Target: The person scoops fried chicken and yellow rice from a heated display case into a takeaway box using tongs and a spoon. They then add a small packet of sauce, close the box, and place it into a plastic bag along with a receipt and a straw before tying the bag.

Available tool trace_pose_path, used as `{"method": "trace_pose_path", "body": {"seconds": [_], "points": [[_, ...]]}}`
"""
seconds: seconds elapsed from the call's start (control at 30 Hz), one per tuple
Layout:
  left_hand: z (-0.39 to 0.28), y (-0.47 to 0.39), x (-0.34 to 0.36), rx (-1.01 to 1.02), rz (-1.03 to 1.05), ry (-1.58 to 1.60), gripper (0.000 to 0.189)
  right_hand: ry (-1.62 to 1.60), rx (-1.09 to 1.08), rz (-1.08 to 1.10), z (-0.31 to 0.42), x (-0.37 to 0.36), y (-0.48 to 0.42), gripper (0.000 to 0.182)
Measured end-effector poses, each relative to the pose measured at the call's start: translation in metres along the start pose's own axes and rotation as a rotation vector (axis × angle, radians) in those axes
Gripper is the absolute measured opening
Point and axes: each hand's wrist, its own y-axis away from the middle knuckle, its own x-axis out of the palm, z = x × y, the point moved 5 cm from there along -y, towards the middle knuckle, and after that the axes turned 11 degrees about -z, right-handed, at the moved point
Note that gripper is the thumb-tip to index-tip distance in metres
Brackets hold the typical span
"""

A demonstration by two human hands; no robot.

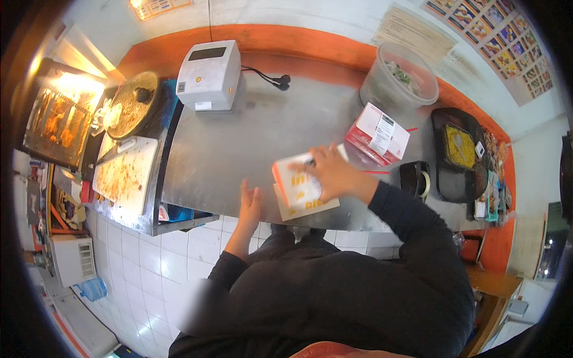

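A white and orange cardboard food box [297, 188], printed in yellow, is under my right hand [333, 172], whose fingers reach over its top and right side. Beneath the box, a flat printed paper sheet [315, 214] sticks out towards the front edge of the steel table [215, 156]. To the left of the box, my left hand [251, 201] is raised at the table's edge, fingers apart, touching nothing. A closed red and white cardboard box [380, 134] with a printed label stands behind and to the right of my right hand.
A white label printer [210, 76] stands at the back left, its cable beside it. At the back right is a clear plastic tub [396, 80] of greens. A tape dispenser [414, 179] and black tray [459, 179] lie right; a stained cutting board [127, 174] and lit food warmer [60, 118] left.
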Motion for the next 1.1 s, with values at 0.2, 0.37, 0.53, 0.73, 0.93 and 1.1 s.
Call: {"method": "trace_pose_path", "body": {"seconds": [0.2,0.37,0.53,0.73,0.93,1.1], "points": [[-0.016,0.032,0.064,-0.059,0.264,0.181,0.057,-0.022,0.078,-0.048,0.024,0.040,0.032,0.105],[-0.011,0.041,0.073,-0.196,0.249,0.298,0.052,-0.723,0.949,-0.491,-0.068,0.104,0.082,0.095],[0.003,0.027,0.077,-0.195,0.322,0.255,0.047,-1.580,1.042,-0.526,-0.018,0.135,0.104,0.062],[0.010,0.108,0.126,-0.242,0.595,0.051,0.045,-1.501,1.226,-1.040,0.061,0.162,0.242,0.064],[0.084,0.320,0.241,-0.367,1.043,-0.235,0.042,-1.320,1.690,-1.612,0.205,0.201,0.484,0.076],[0.177,0.494,0.332,-0.371,1.405,-0.451,0.046,-1.312,1.896,-2.000,0.308,0.225,0.662,0.071]]}}
